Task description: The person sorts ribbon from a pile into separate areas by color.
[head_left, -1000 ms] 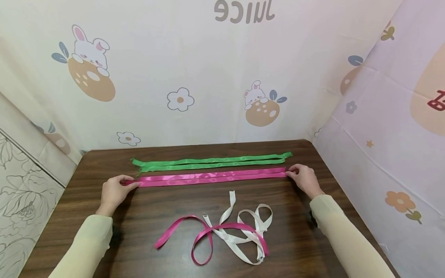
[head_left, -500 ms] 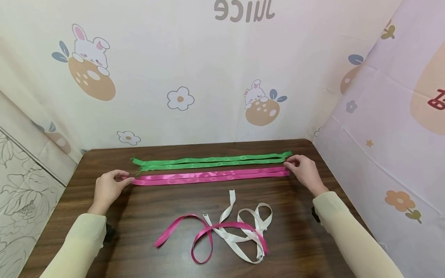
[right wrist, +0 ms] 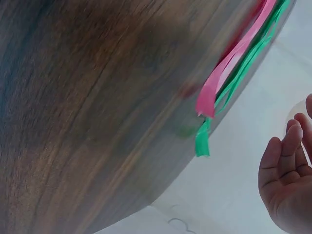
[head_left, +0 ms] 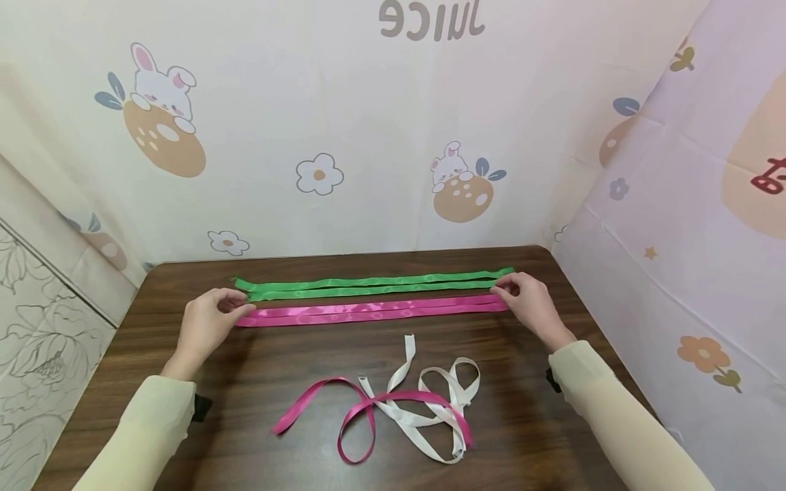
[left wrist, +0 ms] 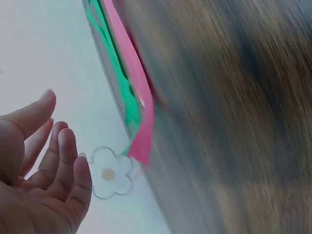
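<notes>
Two pink satin ribbon strips [head_left: 368,311] lie side by side across the dark wooden table, just in front of a pair of green ribbon strips [head_left: 368,287]. At the strips' left ends is my left hand [head_left: 211,324], its thumb and fingers apart; the left wrist view shows nothing between them. My right hand [head_left: 531,307] is over the right ends, covering part of them in the head view. Loosely bent fingers [right wrist: 273,161] with nothing in them show in the right wrist view, away from the pink ribbon's end [right wrist: 207,102].
Nearer the front of the table [head_left: 258,382] lie a loose, looped pink ribbon [head_left: 353,416] and a tangled white ribbon [head_left: 424,433], crossing each other. A printed curtain [head_left: 368,102] stands behind the table and along its right side.
Both hands pinched the pink strips' ends a second ago. The left hand shifted outward, then back right and slightly up. The right hand moved up toward the green ends, then a little left.
</notes>
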`<action>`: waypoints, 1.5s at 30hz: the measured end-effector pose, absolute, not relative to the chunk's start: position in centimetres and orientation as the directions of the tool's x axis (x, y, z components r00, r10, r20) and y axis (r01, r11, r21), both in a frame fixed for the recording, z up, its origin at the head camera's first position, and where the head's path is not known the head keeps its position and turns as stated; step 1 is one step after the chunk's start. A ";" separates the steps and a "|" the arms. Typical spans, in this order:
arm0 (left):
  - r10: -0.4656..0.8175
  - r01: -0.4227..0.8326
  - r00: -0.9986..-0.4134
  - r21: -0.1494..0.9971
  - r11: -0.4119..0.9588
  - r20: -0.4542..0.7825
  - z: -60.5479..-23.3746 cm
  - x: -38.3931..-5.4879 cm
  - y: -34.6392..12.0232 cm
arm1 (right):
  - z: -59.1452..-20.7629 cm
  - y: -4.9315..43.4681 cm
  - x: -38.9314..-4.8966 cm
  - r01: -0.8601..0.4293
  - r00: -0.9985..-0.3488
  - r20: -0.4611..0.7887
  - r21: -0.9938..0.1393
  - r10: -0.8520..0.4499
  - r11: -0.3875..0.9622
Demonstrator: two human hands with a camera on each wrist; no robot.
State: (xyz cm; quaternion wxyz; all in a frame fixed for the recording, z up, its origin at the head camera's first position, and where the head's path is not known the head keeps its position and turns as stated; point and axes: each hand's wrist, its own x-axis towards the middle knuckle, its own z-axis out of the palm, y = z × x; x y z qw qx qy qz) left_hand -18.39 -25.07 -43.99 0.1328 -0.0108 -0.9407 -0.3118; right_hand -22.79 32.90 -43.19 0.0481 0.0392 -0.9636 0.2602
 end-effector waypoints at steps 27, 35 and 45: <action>0.208 0.352 -0.931 0.596 0.722 0.298 -42.6 -14.2 -18.1 | -41.9 25.2 -17.3 -0.418 -0.908 0.243 -0.478 -0.341 0.772; 0.237 0.378 -0.924 0.614 0.693 0.301 -43.2 -13.5 -16.8 | -43.0 23.6 -15.3 -0.425 -0.904 0.173 -0.478 -0.392 0.769; 0.284 0.391 -0.920 0.631 0.670 0.269 -44.3 -11.8 -15.0 | -43.8 22.9 -13.3 -0.454 -0.885 0.124 -0.447 -0.449 0.771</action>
